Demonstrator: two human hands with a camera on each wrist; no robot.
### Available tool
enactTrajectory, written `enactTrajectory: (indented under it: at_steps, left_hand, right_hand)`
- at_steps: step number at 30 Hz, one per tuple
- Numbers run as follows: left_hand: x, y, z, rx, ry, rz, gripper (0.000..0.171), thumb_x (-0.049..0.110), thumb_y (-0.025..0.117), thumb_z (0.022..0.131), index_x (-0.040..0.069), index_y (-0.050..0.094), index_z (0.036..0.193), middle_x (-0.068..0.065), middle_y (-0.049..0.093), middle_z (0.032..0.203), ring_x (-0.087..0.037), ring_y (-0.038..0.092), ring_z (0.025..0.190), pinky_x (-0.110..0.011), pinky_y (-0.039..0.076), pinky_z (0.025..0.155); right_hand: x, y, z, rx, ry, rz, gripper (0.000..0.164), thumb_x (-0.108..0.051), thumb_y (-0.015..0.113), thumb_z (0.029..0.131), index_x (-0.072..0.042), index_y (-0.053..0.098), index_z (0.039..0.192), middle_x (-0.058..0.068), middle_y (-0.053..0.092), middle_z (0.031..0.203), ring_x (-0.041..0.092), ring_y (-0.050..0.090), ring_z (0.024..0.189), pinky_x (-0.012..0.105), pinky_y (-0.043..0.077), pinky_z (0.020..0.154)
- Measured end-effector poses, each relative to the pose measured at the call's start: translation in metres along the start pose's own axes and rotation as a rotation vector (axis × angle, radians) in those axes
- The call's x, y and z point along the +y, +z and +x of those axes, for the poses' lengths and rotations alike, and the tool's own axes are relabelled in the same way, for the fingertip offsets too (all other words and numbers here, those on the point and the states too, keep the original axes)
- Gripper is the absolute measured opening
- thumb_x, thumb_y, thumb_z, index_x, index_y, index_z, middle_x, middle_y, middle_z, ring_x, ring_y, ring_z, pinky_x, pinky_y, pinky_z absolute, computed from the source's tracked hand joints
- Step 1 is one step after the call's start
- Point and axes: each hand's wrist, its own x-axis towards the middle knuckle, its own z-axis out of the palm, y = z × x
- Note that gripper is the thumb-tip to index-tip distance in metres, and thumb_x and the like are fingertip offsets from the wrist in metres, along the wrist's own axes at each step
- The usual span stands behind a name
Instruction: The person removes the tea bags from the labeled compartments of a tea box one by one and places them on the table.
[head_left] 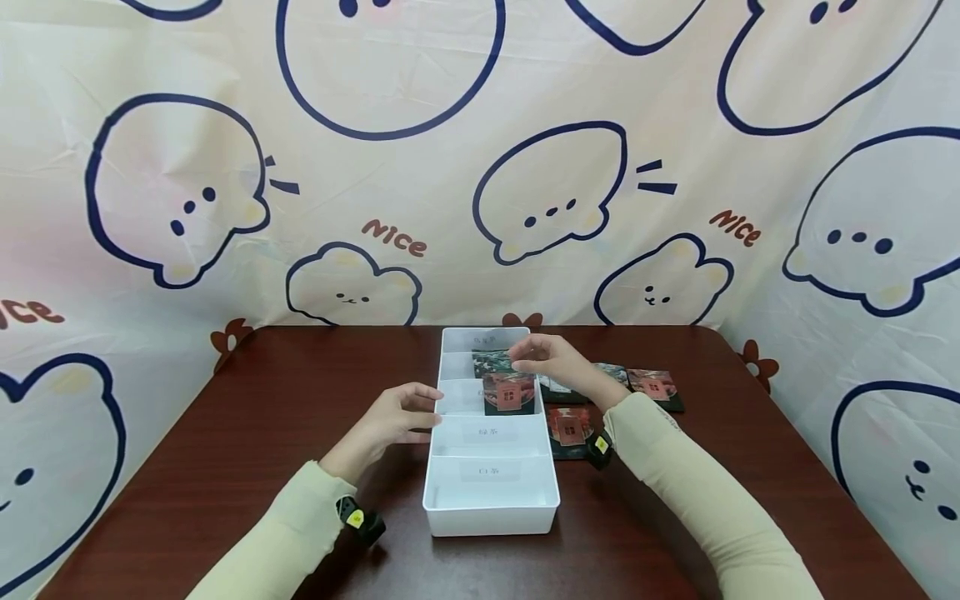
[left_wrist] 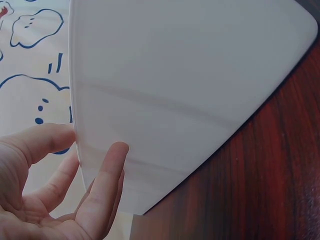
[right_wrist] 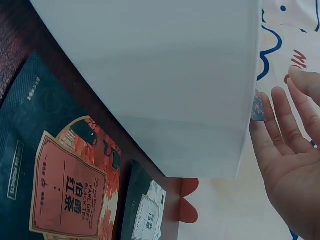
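Observation:
A long white divided box [head_left: 491, 496] stands on the table, its compartments marked with labels. One tea sachet with a red label [head_left: 509, 400] sits in a middle compartment, and a teal-patterned tea sachet [head_left: 491, 362] is in the compartment behind it. My left hand [head_left: 396, 415] touches the box's left side, with the thumb at the rim and a finger along the outer wall in the left wrist view. Above the right rim, my right hand [head_left: 553, 360] is beside the teal sachet, fingers extended and nothing gripped. A corner of that sachet [right_wrist: 258, 107] shows past its fingers.
Right of the box lie an Earl Grey black tea sachet [head_left: 570, 428], a white tea sachet [head_left: 561, 392], another pale-labelled sachet [head_left: 613, 372] and a red-labelled sachet [head_left: 655, 387]. A patterned cloth [head_left: 450, 192] hangs behind the dark wooden table [head_left: 315, 392].

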Motion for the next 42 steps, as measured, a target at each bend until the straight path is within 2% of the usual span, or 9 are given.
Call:
enactTrajectory:
  at_steps: [8,17,31,36,42]
  left_hand:
    - [0.000,0.000,-0.001,-0.004,0.000,-0.002,0.041,0.007,0.072,0.085,0.002,0.059,0.123,-0.025,0.055,0.123,-0.023,0.066,0.090,-0.043,0.060,0.077]
    - [-0.001,0.001,-0.001,0.000,-0.001,-0.009,0.043,0.009,0.073,0.084,0.003,0.058,0.124,-0.024,0.055,0.124,-0.023,0.066,0.090,-0.043,0.060,0.078]
    - [0.000,0.000,0.000,-0.007,0.003,-0.008,0.042,0.008,0.072,0.086,0.002,0.057,0.125,-0.025,0.054,0.126,-0.022,0.066,0.090,-0.045,0.059,0.080]
    - [0.000,0.001,-0.001,-0.006,0.005,-0.007,0.043,0.009,0.072,0.085,0.002,0.057,0.125,-0.025,0.054,0.126,-0.022,0.066,0.090,-0.045,0.059,0.079]
    - [0.001,0.000,-0.002,-0.009,0.010,-0.004,0.043,0.010,0.073,0.085,0.003,0.058,0.125,-0.025,0.054,0.125,-0.023,0.066,0.091,-0.043,0.059,0.078]
  right_hand:
    - [0.005,0.003,0.004,-0.038,0.019,-0.043,0.029,-0.018,0.068,0.091,-0.004,0.064,0.116,0.011,0.064,0.118,0.024,0.061,0.112,0.043,0.051,0.097]
    - [0.000,0.005,0.006,-0.071,0.043,-0.130,0.025,-0.011,0.070,0.088,-0.005,0.066,0.113,0.009,0.067,0.112,0.019,0.064,0.101,0.035,0.055,0.090]
    - [-0.005,0.005,0.010,-0.124,0.119,-0.294,0.024,-0.010,0.074,0.085,-0.014,0.069,0.108,0.001,0.068,0.108,0.017,0.066,0.101,0.036,0.056,0.091]
    - [-0.004,0.005,0.011,-0.122,0.120,-0.332,0.022,-0.011,0.074,0.084,-0.015,0.070,0.106,0.000,0.069,0.104,0.016,0.066,0.097,0.036,0.056,0.090]
    - [-0.004,0.004,0.011,-0.126,0.073,-0.360,0.018,-0.009,0.073,0.085,-0.013,0.071,0.103,0.001,0.069,0.098,0.014,0.064,0.091,0.033,0.057,0.087]
